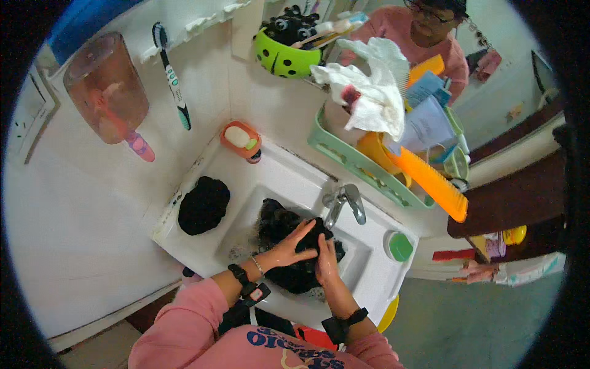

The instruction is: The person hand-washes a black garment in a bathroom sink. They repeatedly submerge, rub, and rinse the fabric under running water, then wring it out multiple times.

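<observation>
Wet black cloth (pixel 295 274) lies bunched in the white washbasin (pixel 362 270), with soapy water and suds around it. My left hand (pixel 292 246) spreads over a raised fold, its fingertips close to the faucet. From the other side my right hand (pixel 326 260) presses against the same fold, so the cloth is gripped between both hands. The chrome faucet (pixel 342 203) stands just beyond my fingers; whether water runs from it is hard to see. A second black cloth bundle (pixel 204 205) rests on the basin's left ledge.
An orange soap dish (pixel 240 139) occupies the back-left corner. On the right ledge is a green-lidded tub (pixel 400 246). Above the faucet, a crowded green basket (pixel 364 168) has an orange comb (pixel 433 187) jutting out. A mirror (pixel 502 106) reflects a person.
</observation>
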`<state>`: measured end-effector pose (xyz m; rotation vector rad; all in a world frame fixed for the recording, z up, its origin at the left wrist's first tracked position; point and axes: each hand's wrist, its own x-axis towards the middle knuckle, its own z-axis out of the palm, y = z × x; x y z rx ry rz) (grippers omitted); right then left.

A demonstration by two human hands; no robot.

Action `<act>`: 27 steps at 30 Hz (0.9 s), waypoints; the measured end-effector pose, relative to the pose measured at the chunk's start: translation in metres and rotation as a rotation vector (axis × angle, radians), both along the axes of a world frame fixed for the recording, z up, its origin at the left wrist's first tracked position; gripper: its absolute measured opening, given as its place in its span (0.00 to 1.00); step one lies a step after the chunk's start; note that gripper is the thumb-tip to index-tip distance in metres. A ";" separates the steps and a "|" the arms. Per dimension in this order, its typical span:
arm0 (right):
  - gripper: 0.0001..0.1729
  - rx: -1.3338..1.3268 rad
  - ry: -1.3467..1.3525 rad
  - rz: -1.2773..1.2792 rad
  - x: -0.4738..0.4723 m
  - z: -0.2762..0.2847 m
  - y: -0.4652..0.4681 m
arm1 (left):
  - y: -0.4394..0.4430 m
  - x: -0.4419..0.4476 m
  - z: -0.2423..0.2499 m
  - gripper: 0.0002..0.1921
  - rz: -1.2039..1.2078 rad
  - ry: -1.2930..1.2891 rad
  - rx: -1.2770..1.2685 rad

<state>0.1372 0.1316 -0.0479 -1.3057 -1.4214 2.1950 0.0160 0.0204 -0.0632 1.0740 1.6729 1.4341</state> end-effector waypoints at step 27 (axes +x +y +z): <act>0.13 -0.088 0.334 -0.439 0.014 0.078 -0.019 | 0.007 0.010 0.104 0.18 0.233 -0.832 -0.018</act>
